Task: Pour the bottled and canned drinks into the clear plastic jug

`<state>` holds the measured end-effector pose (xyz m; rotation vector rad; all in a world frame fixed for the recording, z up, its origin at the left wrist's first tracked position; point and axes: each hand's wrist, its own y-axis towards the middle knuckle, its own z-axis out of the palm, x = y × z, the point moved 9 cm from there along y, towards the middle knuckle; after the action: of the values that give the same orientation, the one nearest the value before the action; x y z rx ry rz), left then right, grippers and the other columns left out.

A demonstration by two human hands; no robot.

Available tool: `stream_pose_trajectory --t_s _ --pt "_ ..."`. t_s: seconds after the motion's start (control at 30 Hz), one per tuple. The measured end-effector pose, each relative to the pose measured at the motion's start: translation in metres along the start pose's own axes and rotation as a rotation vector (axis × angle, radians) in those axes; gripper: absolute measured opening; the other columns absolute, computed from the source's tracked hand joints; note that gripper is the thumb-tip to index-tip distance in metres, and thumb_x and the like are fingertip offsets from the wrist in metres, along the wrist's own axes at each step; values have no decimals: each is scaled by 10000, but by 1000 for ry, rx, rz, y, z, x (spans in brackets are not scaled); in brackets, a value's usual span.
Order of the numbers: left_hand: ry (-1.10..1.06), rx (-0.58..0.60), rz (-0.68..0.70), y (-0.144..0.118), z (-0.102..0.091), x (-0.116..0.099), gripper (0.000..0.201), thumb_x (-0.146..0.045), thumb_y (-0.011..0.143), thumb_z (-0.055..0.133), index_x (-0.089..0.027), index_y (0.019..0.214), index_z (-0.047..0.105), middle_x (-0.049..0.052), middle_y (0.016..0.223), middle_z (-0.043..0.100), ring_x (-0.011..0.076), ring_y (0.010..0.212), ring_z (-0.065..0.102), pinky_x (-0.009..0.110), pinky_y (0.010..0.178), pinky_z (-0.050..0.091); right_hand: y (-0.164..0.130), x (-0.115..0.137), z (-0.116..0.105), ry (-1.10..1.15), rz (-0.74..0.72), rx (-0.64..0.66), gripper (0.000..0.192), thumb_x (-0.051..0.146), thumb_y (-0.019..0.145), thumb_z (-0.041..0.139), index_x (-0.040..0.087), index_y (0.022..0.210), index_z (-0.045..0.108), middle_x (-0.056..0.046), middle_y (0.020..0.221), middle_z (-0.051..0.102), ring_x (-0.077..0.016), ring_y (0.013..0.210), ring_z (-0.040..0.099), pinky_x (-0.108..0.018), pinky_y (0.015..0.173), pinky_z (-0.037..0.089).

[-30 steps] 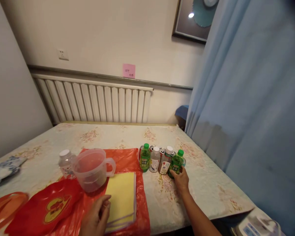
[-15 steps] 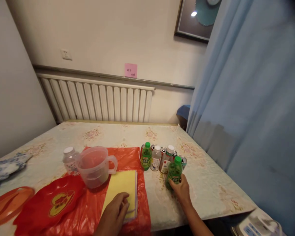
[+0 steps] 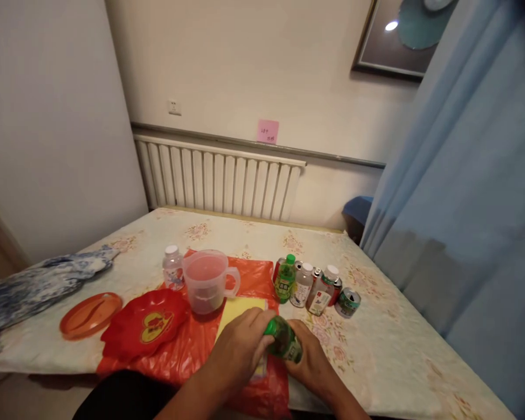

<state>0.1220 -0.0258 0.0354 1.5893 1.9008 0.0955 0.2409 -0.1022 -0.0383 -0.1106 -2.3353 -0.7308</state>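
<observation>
A green bottle (image 3: 284,340) is tilted between my two hands, low over the near edge of the table. My right hand (image 3: 308,357) wraps around its body. My left hand (image 3: 247,343) has its fingers closed on the green cap, at the bottle's left end. Beneath my left hand lies a yellow cloth or pad (image 3: 238,307), partly covered by the hand. Just left of it stands a clear plastic measuring jug (image 3: 205,286) with a handle.
Behind my hands stand a second green bottle (image 3: 285,281), a white-capped bottle (image 3: 301,286), another white-capped bottle (image 3: 322,291) and several cans, including a green can (image 3: 348,303). Leftward are a red scalloped tray (image 3: 151,321), an orange lid (image 3: 91,315), a clear bottle (image 3: 174,271) and a red plastic sheet (image 3: 250,274).
My right hand has lifted the green bottle off the table and brought it left, tilting it. My left hand has moved from the yellow cloth or pad to its cap. The view has shifted left.
</observation>
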Motion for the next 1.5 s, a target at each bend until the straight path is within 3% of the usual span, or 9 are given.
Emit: stream_pose_trajectory --t_s 0.17,0.3,0.43,0.53,0.7,0.9,1.17,1.5 --pt "94 -133 -195 -17 -35 22 138 -316 906 527 -202 963 581 34 856 646 221 802 625 318 712 467 26 18 9 -44 -63 66 472 36 657 563 224 1090 556 -62 1042 611 -237 979 572 -363 874 478" --pt "79 -365 -456 -35 -67 54 268 -436 917 466 -214 774 514 -15 659 558 181 607 561 283 588 387 52 30 16 -93 -121 99 500 53 646 582 218 1118 571 -68 1050 623 -246 984 574 -372 880 469" --pt "-82 -526 -527 -54 -87 79 262 -453 890 465 -212 840 556 -25 664 560 170 592 536 273 595 398 85 31 16 -154 -140 105 431 98 689 597 214 1104 593 -64 1017 635 -243 959 582 -361 860 465" --pt "-180 -537 -571 -69 -81 97 293 -440 865 468 -200 973 597 13 786 630 192 670 570 297 649 444 116 31 10 -298 -148 90 485 114 687 606 204 1164 586 -74 1060 631 -250 997 562 -367 889 441" --pt "-312 -488 -648 -93 -49 120 352 -381 815 466 -191 1066 624 83 1020 686 251 892 631 379 808 486 169 34 -1 -691 -122 74 579 125 696 605 194 1270 564 -111 1147 613 -274 1069 506 -381 943 364" --pt "-388 -445 -682 -105 -30 132 379 -294 732 479 -199 1058 647 83 1060 700 274 980 633 403 879 475 211 51 1 -1008 -226 94 497 108 760 568 207 1247 580 -125 1138 604 -275 1077 466 -390 969 274" --pt "-433 -440 -724 -107 -26 137 348 -336 763 487 -206 1037 656 64 992 717 257 879 647 376 815 499 235 85 15 -1126 -388 163 448 63 771 552 199 1194 602 -131 1110 603 -292 1082 458 -458 1050 178" --pt "-387 -537 -703 -113 -30 142 339 -321 779 496 -214 1041 684 75 1041 705 269 960 647 410 864 506 246 124 33 -1183 -624 213 288 121 903 482 163 1149 627 -155 1089 600 -312 1133 456 -524 1120 113"
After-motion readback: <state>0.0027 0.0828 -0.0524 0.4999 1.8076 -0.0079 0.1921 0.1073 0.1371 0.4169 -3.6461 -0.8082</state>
